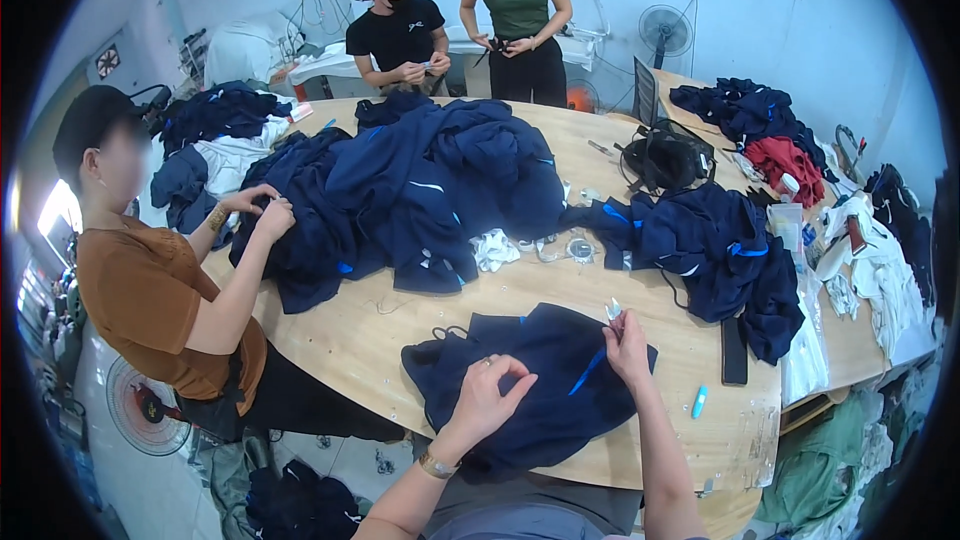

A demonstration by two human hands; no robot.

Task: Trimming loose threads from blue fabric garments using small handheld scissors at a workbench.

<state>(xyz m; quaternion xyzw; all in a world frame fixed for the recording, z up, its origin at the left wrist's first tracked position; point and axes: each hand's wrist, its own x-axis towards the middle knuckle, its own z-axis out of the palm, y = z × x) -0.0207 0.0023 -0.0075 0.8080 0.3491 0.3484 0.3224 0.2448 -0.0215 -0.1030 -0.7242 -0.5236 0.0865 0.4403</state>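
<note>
A navy blue garment [540,345] with a bright blue stripe lies spread on the table in front of me. Over its left part hovers my left hand [488,398], thumb and forefinger curled together in a pinch; whatever is between the fingertips is too small to make out. At the garment's right side, my right hand [628,348] is closed around small thread snips [613,310], their pale metal tips pointing up and away from me.
Navy garments heap across the wooden table [340,345]; another pile [700,240] sits at right. A dark phone [735,350] and a turquoise cutter-like tool [699,401] lie right of my hand. A person in a brown shirt [150,280] handles cloth at left; two people stand across the table.
</note>
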